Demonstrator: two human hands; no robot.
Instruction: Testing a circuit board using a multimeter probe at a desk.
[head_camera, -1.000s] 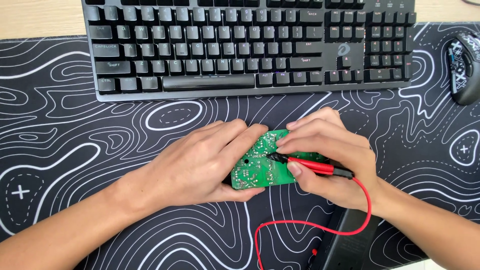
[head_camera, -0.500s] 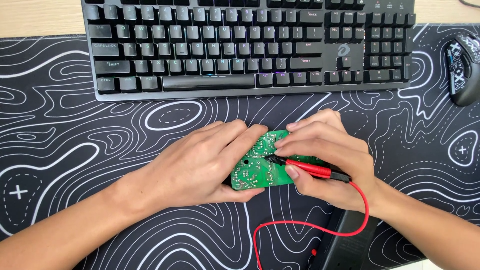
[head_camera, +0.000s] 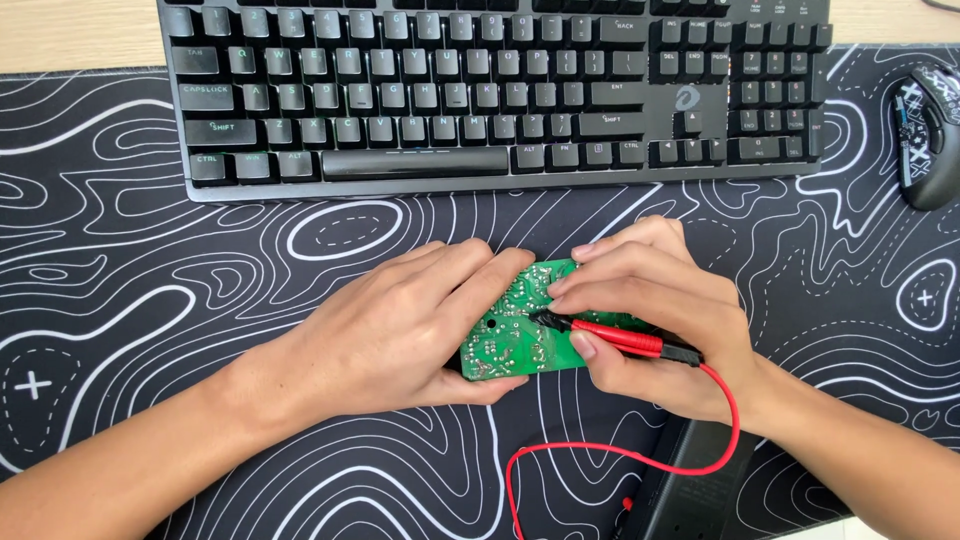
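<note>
A small green circuit board (head_camera: 520, 335) lies solder side up on the black patterned desk mat (head_camera: 150, 300). My left hand (head_camera: 400, 330) grips the board's left edge, thumb under its near side and fingers over its top. My right hand (head_camera: 655, 320) pinches a red test probe (head_camera: 610, 337), whose black tip touches the middle of the board. The probe's red lead (head_camera: 620, 450) curls down toward the near edge of the mat.
A black keyboard (head_camera: 490, 90) lies across the far side of the mat. A black mouse (head_camera: 925, 135) sits at the far right. A black box-shaped device (head_camera: 690, 490) rests at the near edge under the red lead. Bare wooden desk shows at the top left.
Both hands keep their grip. The probe tip stays on the board with hardly any shift, and the red lead's loop has moved slightly.
</note>
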